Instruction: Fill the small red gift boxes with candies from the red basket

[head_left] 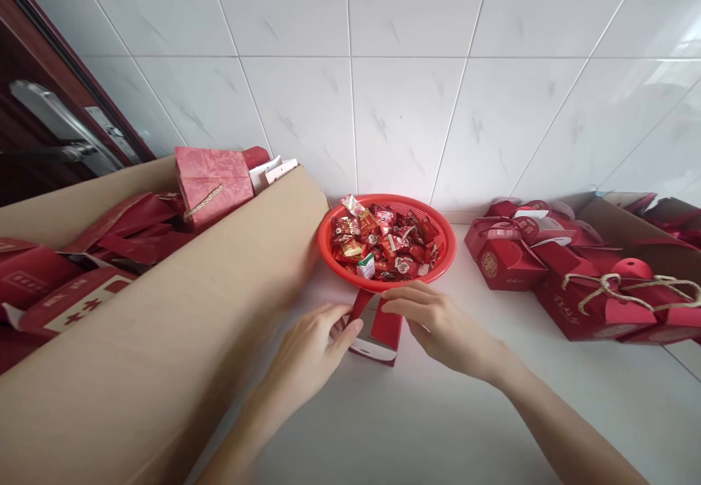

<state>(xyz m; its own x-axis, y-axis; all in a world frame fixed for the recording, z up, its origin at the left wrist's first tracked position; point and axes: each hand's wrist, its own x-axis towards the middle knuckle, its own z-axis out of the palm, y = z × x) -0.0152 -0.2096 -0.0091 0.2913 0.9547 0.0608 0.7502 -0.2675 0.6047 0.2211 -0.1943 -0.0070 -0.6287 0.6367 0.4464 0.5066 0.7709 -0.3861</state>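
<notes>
A small red cardboard gift box (388,330) stands on the white tabletop with its top flaps raised and a pale inside showing. My left hand (311,345) holds the box's left side, thumb on the near flap and fingers curled behind it. From the right, my right hand (438,321) grips the far right flap with its fingers over the edge; its thumb is mostly hidden. Just behind the box sits a round red plastic basket (450,247) full of wrapped sweets (383,240), mostly red, with a few gold ones and a green and white one.
At left, a large brown carton (241,266) holds flattened red boxes (136,233). Closed red gift boxes (509,262) with rope handles stand at right, beside another carton (671,255). A tiled wall (405,127) rises behind. A door handle (60,123) shows upper left.
</notes>
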